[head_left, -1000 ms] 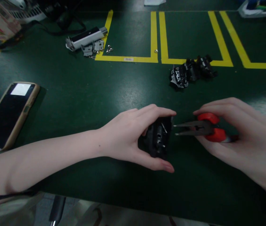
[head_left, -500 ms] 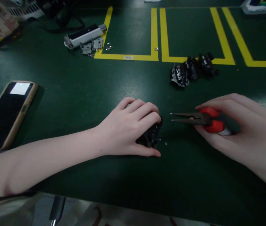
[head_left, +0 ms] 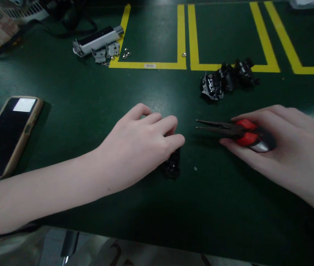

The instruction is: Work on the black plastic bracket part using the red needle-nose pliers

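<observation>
Curled over a small black mechanical part (head_left: 172, 165), my left hand (head_left: 145, 142) grips it close to the green tabletop. The fingers hide most of that part; only its near end shows below them. My right hand (head_left: 281, 136) is closed around red-handled needle-nose pliers (head_left: 226, 129). The jaws of the pliers point left toward my left hand, slightly parted, with nothing visible between them. A tiny pale scrap (head_left: 195, 169) lies on the table between the two hands.
Black mechanical assemblies (head_left: 229, 81) sit at the back right, across yellow tape (head_left: 209, 67). A white-and-black cylindrical item (head_left: 98, 40), grey metal brackets (head_left: 100, 56) and small rings (head_left: 126, 54) lie at the back left. A phone (head_left: 4, 133) rests at the left.
My left hand has turned and its thumb has gone out of sight under the fingers; the black part has shifted left and turned. The pliers have moved slightly left and their jaws have narrowed.
</observation>
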A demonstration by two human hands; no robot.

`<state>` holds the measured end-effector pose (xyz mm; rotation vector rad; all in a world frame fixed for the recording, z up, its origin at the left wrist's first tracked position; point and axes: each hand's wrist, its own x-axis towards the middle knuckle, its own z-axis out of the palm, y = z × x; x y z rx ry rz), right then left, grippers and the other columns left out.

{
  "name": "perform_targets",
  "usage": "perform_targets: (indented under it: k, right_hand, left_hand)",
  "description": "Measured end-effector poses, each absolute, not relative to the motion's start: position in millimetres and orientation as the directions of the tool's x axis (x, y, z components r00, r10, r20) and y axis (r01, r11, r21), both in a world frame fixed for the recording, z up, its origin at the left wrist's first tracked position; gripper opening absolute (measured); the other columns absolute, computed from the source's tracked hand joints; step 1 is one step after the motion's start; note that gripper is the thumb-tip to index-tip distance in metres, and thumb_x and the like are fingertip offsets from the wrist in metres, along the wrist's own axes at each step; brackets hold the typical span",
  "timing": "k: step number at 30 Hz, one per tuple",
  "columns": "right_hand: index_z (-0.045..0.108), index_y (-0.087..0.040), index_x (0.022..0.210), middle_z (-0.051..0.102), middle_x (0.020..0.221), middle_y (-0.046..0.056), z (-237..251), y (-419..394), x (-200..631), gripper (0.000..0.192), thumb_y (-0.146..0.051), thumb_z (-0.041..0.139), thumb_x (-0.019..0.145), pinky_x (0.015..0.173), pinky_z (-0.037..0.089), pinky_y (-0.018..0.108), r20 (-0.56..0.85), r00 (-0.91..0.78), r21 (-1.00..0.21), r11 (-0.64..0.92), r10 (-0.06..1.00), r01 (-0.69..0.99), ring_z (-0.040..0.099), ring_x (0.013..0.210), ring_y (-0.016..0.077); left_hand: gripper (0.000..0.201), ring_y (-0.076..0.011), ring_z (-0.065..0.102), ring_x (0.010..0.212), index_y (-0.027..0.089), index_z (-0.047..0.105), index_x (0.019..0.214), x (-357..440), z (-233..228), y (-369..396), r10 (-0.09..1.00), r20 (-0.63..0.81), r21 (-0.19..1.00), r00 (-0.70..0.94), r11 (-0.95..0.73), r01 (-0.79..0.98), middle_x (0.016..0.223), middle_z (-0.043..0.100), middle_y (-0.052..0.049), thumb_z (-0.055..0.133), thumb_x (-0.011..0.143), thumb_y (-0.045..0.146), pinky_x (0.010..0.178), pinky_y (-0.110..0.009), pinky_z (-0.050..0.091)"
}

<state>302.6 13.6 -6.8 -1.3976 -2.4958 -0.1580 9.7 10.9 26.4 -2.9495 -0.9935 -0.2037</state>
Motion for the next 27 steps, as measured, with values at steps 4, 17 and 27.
perform_targets:
  k: [4,17,27]
  right_hand:
    - [0.061,-0.017,0.109,0.061,0.095,0.01,-9.2,17.6,306.6,0.058,-0.07,0.045,0.093,0.064,0.04,0.038,0.284,-0.498,0.008,0.517,0.82,0.856,0.055,0.082,0.026]
    - [0.06,-0.015,0.122,0.061,0.116,0.017,-10.7,17.5,295.8,0.066,-0.072,0.043,0.093,0.08,0.046,0.052,0.325,-0.505,-0.053,0.549,0.799,0.834,0.057,0.106,0.037]
    - [0.056,-0.027,0.121,0.062,0.117,0.011,-4.6,8.9,275.9,0.03,-0.043,0.059,0.095,0.087,0.048,0.051,0.364,-0.577,-0.153,0.659,0.731,0.737,0.06,0.11,0.0323]
  left_hand:
    - [0.034,-0.026,0.066,0.088,0.016,0.071,0.094,15.9,30.2,14.9,0.49,0.138,-0.081,0.861,-0.86,0.503,0.103,0.07,-0.008,0.038,0.098,0.006,0.081,-0.041,0.048]
    - [0.041,-0.0144,0.06,0.054,0.014,0.069,0.087,6.0,32.2,34.8,0.21,0.113,-0.268,0.971,-0.935,0.234,0.081,0.069,-0.003,0.032,0.099,0.003,0.053,-0.029,0.04]
    - [0.043,-0.015,0.061,0.058,0.015,0.07,0.089,8.1,30.6,38.3,0.232,0.112,-0.265,0.966,-0.93,0.254,0.074,0.066,-0.002,0.03,0.1,0.004,0.057,-0.03,0.039]
